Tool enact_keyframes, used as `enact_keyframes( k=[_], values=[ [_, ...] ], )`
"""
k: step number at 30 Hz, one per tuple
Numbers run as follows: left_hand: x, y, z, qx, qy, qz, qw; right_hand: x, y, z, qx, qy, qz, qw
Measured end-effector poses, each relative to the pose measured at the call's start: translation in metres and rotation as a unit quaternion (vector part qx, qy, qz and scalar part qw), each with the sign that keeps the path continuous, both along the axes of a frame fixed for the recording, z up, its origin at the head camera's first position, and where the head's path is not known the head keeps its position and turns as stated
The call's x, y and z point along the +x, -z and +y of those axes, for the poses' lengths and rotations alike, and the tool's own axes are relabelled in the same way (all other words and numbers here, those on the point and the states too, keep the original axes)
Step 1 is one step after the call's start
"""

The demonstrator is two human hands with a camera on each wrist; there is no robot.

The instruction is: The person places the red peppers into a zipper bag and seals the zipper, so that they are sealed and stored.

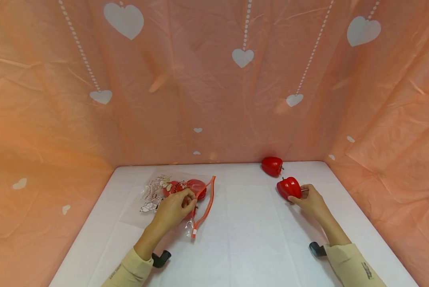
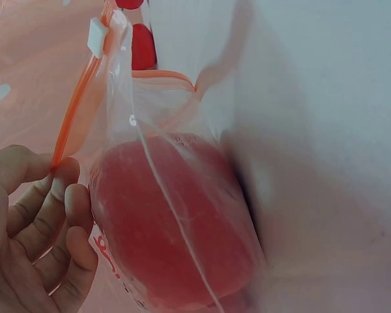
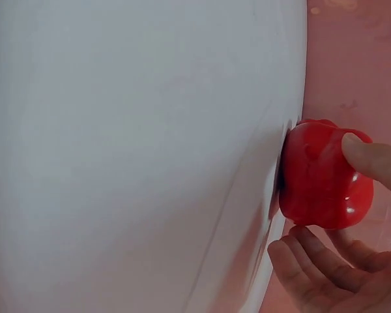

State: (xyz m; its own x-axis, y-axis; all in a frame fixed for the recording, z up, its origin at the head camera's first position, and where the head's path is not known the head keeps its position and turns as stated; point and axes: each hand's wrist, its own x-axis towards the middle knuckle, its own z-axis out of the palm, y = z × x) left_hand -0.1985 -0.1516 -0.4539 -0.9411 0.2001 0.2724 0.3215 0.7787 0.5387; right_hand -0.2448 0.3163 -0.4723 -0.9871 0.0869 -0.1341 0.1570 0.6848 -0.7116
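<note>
With thumb and forefinger, my left hand (image 1: 176, 205) pinches the orange zip edge of a clear printed zipper bag (image 1: 131, 215). Red bell peppers (image 1: 195, 187) lie inside the bag, one bulging large through the plastic in the left wrist view. The bag's mouth gapes toward the right, and a white slider (image 2: 98, 37) sits on the zip. On the right side of the table, my right hand (image 1: 310, 201) holds a red bell pepper (image 3: 322, 173), thumb on one side and fingers at the other. Another red bell pepper (image 1: 271, 166) lies just behind it.
The white table (image 1: 250, 239) is enclosed by orange sheeting (image 1: 214, 99) with white hearts at the back and both sides. Dark curved pieces (image 1: 161, 259) show beside each wrist.
</note>
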Motion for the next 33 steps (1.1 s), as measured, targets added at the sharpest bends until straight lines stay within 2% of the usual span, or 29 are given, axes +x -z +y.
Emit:
enact_keyframes(
  k=[16,33],
  values=[
    [0.001,-0.001,0.000,0.003,-0.001,-0.006,1.0000,0.000,-0.002,-0.006,-0.008,-0.023,0.009,0.9997],
    [0.001,-0.001,-0.001,0.002,-0.008,-0.008,0.9999,0.003,-0.008,-0.035,-0.029,-0.054,0.024,0.9978]
  ],
)
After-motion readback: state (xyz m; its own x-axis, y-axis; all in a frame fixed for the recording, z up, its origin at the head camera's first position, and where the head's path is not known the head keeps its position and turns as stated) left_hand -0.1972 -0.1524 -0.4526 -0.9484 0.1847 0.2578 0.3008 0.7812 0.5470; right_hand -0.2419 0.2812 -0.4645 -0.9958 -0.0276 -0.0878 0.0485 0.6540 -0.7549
